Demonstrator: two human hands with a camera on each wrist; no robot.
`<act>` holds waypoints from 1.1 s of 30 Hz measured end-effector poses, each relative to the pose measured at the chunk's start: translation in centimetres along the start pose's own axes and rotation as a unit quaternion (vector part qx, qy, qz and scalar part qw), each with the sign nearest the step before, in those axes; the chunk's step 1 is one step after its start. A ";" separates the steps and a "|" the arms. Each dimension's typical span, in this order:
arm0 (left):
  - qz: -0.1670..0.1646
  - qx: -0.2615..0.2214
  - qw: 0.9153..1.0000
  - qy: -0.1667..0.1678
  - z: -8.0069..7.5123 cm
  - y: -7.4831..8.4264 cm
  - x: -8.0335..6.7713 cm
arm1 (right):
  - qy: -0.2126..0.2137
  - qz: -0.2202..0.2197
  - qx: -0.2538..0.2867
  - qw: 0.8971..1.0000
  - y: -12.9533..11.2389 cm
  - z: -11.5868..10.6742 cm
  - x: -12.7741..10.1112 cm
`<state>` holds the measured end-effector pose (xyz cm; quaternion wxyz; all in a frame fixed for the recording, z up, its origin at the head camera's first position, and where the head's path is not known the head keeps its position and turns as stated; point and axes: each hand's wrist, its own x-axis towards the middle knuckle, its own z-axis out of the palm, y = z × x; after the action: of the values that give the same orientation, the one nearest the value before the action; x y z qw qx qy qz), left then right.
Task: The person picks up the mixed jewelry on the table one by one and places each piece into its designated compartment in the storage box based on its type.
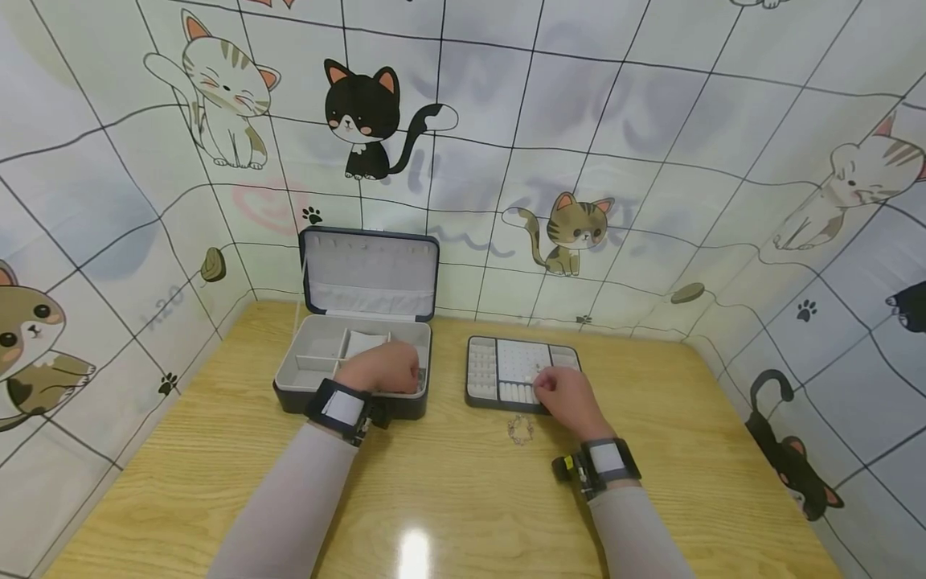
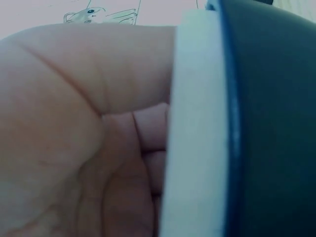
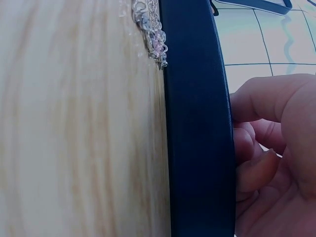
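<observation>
My left hand [image 1: 383, 367] reaches into the right part of an open jewelry box [image 1: 289, 399], palm down. In the left wrist view its bent fingers [image 2: 150, 126] pass behind the box wall [image 2: 202, 123], which hides their tips. My right hand [image 1: 571, 394] is over the right front of a shallow jewelry tray [image 1: 481, 400], thumb and fingers bent together near the ring rolls [image 1: 515, 392]. The right wrist view shows the thumb [image 3: 259, 170] close behind the tray's dark side [image 3: 200, 123]. I cannot tell whether either hand pinches something small.
A silvery chain bracelet [image 1: 520, 430] with a pink bead lies on the wooden table [image 1: 448, 498] by the tray's front edge. The box lid [image 1: 370, 277] stands raised at the back. Behind the table hangs a cat-patterned cloth [image 1: 477, 121].
</observation>
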<state>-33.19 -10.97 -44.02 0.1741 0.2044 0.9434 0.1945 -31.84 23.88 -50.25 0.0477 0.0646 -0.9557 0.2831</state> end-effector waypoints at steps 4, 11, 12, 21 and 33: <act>-0.008 0.016 1.000 -0.004 0.4 0.0 0.3 | 0.000 -0.005 0.003 1.000 0.0 0.0 0.0; 0.002 0.044 0.999 0.015 0.9 0.0 0.5 | 0.001 -0.007 0.003 1.000 0.0 0.0 0.0; 0.006 0.049 0.999 0.020 1.0 0.0 0.6 | 0.001 -0.007 0.003 1.000 0.0 0.0 0.0; 0.017 0.037 0.998 0.050 0.9 0.2 0.8 | 0.004 -0.011 -0.002 1.000 0.1 0.0 0.1; 0.000 0.037 0.991 0.126 -0.3 1.3 -0.1 | 0.002 -0.010 0.000 1.000 0.1 0.0 0.1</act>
<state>-32.79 -9.99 -43.19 0.0461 0.1847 0.9643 0.1839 -31.97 23.93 -50.30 0.0522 0.0737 -0.9550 0.2827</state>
